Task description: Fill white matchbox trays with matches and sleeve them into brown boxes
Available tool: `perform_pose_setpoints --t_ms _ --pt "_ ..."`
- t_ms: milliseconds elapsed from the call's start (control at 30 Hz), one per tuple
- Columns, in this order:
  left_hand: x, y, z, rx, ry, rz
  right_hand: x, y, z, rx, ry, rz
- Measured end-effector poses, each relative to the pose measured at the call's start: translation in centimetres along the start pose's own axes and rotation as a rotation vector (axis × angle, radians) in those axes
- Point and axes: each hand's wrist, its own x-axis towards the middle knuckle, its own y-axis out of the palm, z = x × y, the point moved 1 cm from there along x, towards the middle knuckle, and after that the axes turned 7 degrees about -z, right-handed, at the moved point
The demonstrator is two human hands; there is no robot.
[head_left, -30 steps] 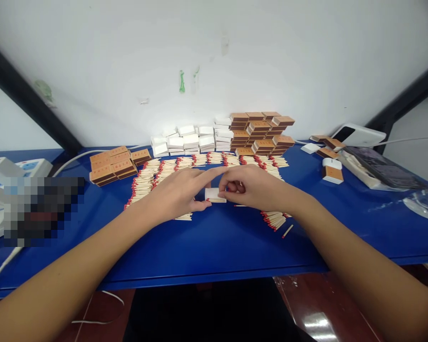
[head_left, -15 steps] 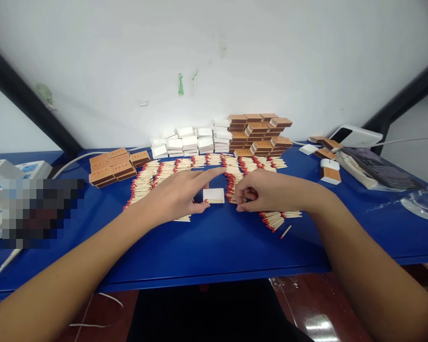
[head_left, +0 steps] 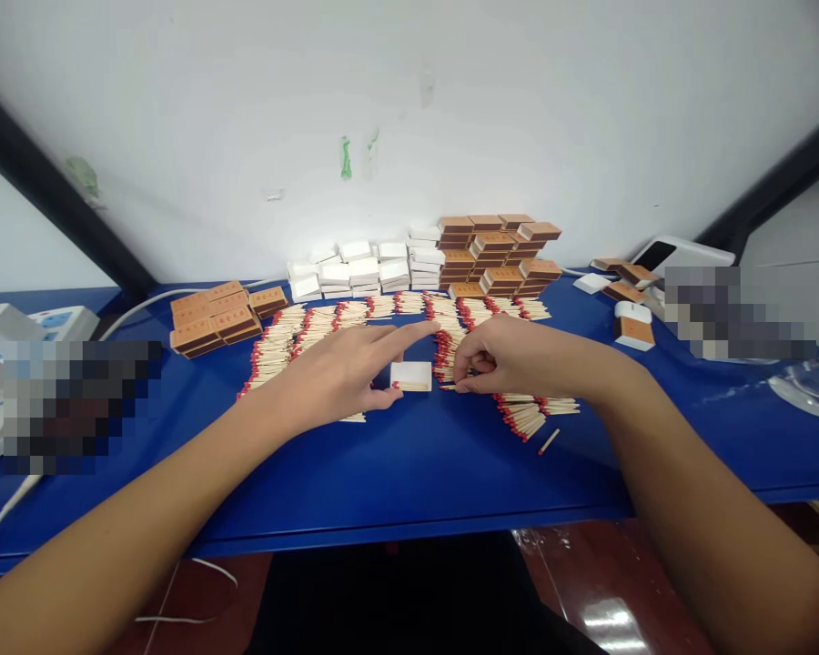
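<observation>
A white matchbox tray (head_left: 413, 371) lies on the blue table, with a few red-tipped matches along its near side. My left hand (head_left: 341, 368) grips the tray at its left end, thumb at the near corner and index finger stretched out past the far side. To the right of the tray, my right hand (head_left: 501, 359) is closed in a pinch on a match (head_left: 447, 387), whose red head points left toward the tray. Piles of loose matches (head_left: 273, 350) spread in an arc behind and beside both hands. One single match (head_left: 550, 441) lies apart at the right.
Stacked white trays (head_left: 364, 270) and brown matchbox sleeves (head_left: 495, 244) stand against the wall. More brown boxes (head_left: 215, 318) sit at the left. A white power strip (head_left: 61, 323) is at far left, a small white case (head_left: 633, 314) at right. The table's front edge (head_left: 382, 537) runs nearby.
A match now shows between my right fingertips, its head toward the tray. My right hand has shifted very slightly; my left hand stays on the tray.
</observation>
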Motion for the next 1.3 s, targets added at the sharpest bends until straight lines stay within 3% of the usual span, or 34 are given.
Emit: perform_pose_setpoints --t_ms 233,400,733,967,1300 --pt "-0.1 0.0 0.2 0.005 -0.033 0.016 -0.2 0.2 0.4 0.061 -0.02 -0.007" --pt "-0.1 0.1 0.1 -0.002 -0.036 0.007 0.3 0.3 1.1 0.102 -0.106 -0.178" --pt "0.0 0.4 -0.1 -0.024 -0.044 -0.007 2.2 3.9 2.2 -0.013 -0.247 -0.319" --pt "0.0 0.3 -0.2 -0.035 -0.04 -0.014 1.7 3.2 1.7 -0.048 -0.214 -0.271" --pt "-0.2 0.3 0.3 -0.063 -0.068 0.035 1.8 3.1 2.1 0.0 -0.254 -0.374"
